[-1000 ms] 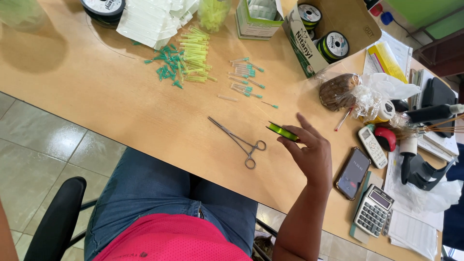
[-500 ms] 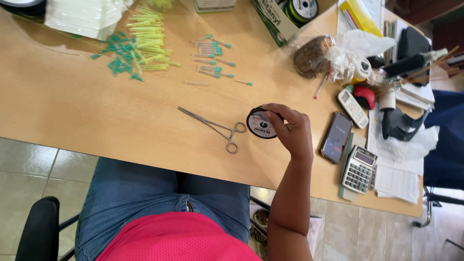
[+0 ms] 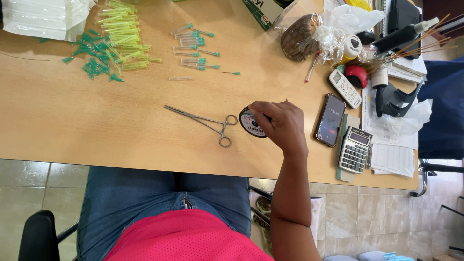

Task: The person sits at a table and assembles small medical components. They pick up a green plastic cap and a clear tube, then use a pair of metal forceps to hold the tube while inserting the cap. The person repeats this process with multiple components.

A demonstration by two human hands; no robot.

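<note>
Head view: our right hand [image 3: 280, 126] grips a small wire spool [image 3: 252, 123] on the worktop [image 3: 96, 130], forceps [image 3: 205, 121] lying untouched just left, left hand out of view, needle piles [image 3: 113, 41] far left apparently still to handle.

The table [image 3: 96, 125] is smooth, light wood with a matt sheen. The clamp [image 3: 205, 122] on it is bright polished metal. The spool [image 3: 252, 123] looks like glossy plastic, the phone [image 3: 330, 120] has a shiny glass face, and the bags [image 3: 46, 17] are clear crinkled plastic.
</note>
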